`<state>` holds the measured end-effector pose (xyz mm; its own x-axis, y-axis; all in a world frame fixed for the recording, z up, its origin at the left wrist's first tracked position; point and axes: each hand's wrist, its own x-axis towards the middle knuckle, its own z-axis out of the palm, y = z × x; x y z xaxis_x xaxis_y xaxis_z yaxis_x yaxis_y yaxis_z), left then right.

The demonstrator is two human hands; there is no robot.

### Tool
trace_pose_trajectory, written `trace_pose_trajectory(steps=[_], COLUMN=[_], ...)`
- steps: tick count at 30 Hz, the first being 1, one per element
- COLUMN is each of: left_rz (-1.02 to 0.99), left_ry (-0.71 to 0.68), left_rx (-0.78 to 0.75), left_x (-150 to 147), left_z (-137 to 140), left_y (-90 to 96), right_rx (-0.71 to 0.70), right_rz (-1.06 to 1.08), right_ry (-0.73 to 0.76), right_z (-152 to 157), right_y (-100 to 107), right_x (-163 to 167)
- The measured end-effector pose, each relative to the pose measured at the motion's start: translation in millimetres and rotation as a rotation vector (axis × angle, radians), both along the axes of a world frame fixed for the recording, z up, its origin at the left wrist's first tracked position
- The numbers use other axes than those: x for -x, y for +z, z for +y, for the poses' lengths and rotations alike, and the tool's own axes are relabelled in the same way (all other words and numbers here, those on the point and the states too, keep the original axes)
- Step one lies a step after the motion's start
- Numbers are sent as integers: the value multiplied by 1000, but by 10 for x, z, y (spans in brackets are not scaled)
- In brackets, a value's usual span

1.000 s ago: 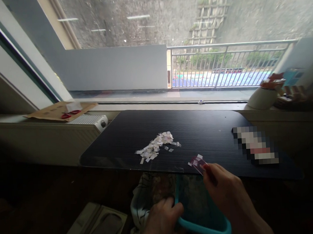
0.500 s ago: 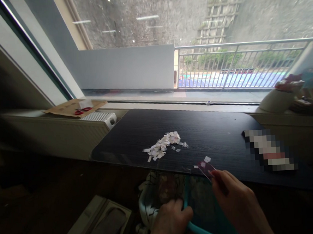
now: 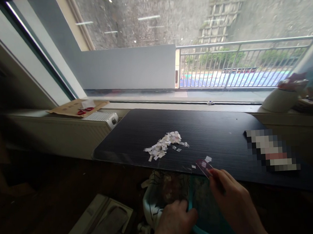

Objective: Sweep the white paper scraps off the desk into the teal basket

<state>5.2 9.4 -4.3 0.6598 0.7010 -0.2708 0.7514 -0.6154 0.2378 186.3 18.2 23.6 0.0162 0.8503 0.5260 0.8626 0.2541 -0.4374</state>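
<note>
My right hand (image 3: 228,193) pinches a translucent reddish-purple card (image 3: 202,166), whose far end lies at the near edge of the dark table (image 3: 199,125). A few small white paper scraps (image 3: 208,159) lie beside and around the card's tip. Below the table edge, my left hand (image 3: 177,220) is closed around the rim of a teal bin (image 3: 206,233). Most of the bin's inside is dark and partly covered by my right hand. Left of the card, a loose pile of small cut paper pieces (image 3: 163,144) spreads across the tabletop.
A blurred-out flat object (image 3: 272,150) lies on the table's right side. Red-handled scissors (image 3: 85,110) rest on brown paper (image 3: 66,109) by the radiator (image 3: 100,117). Under the table stand a white bag-like thing (image 3: 151,198) and an open box (image 3: 99,219). A window lies behind.
My right hand and the card have shifted slightly left along the table edge. My left hand and the bin rim sit a little further right. The view has shifted slightly.
</note>
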Motion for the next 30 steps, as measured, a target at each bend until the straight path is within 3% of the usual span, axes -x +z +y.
trace_pose_trajectory(steps=[7, 9, 13, 15, 17, 19, 24, 27, 30], left_rz=[45, 52, 49, 53, 49, 10, -123, -178, -221], left_ry=[-3, -2, -2, 2, 12, 28, 141, 210, 213], left_rx=[38, 33, 39, 34, 33, 39, -10, -96, -127], left_x=[-4, 2, 2, 2, 19, 61, 227, 304, 336], left_z=[-5, -7, -19, -21, -17, -11, -33, -69, -94], left_y=[40, 38, 36, 36, 32, 19, -50, -108, -137], right_rx=[33, 54, 40, 62, 109, 127, 30, 53, 74], right_rz=[48, 54, 69, 58, 57, 58, -46, -60, -28], right_ry=[150, 194, 125, 182, 282, 291, 6, 55, 166], right_z=[-10, 18, 39, 20, 10, 47, 347, 437, 331], right_y=[-35, -22, 17, 48, 87, 121, 111, 71, 62], right_x=[316, 322, 246, 213, 145, -3, -589, -766, -741])
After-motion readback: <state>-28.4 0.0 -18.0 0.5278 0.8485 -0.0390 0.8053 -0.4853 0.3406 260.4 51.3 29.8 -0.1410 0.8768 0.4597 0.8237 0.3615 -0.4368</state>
